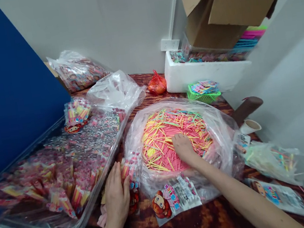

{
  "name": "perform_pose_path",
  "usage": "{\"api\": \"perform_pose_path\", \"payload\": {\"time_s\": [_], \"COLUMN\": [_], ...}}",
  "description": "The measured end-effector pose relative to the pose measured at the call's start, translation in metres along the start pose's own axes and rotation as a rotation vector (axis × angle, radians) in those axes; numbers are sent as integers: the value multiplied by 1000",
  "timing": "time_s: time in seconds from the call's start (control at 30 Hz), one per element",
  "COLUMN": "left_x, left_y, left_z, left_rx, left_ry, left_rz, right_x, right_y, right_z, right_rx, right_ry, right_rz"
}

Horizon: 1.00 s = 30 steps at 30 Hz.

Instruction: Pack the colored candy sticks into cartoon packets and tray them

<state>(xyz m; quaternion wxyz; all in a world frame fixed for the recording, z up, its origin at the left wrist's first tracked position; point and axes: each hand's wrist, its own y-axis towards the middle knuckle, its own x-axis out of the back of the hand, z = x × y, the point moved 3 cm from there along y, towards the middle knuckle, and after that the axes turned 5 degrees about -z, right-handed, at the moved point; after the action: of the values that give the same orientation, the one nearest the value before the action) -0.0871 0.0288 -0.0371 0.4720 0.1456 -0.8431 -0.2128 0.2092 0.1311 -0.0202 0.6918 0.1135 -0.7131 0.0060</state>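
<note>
My right hand [184, 148] reaches into a heap of thin pink, yellow and green sticks [160, 135]. Its fingers are curled down among the sticks, with the tips hidden. A large clear plastic bag [217, 120], rolled open, surrounds the heap. Near the table's front edge lies my left hand [115, 194], fingers stretched out, beside and partly over a filled packet [132, 173] of coloured sticks. A flat printed packet [175, 199] with a cartoon figure lies between my hands, in front of the bag.
A clear tray [103, 189] at left holds many filled packets. Behind are a bag of packets [78, 73], a red plastic bag [157, 83], a green basket [204, 93] and a white foam box [205, 70] under a cardboard box [235, 4]. A paper cup [251, 125] lies right.
</note>
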Motion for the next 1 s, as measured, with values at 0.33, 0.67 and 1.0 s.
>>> {"api": "perform_pose_path", "payload": {"time_s": [0.33, 0.67, 1.0], "left_x": [10, -3, -46], "left_y": [1, -4, 22], "left_z": [-51, -88, -177], "left_rx": [-55, -95, -176], "left_ry": [-82, -231, -536], "left_rz": [6, 100, 267], "right_x": [10, 19, 28], "right_y": [6, -11, -96], "right_z": [-41, -47, -8], "right_rx": [-213, -314, -223], "right_ry": [358, 983, 1669], "right_rz": [-16, -16, 394]}}
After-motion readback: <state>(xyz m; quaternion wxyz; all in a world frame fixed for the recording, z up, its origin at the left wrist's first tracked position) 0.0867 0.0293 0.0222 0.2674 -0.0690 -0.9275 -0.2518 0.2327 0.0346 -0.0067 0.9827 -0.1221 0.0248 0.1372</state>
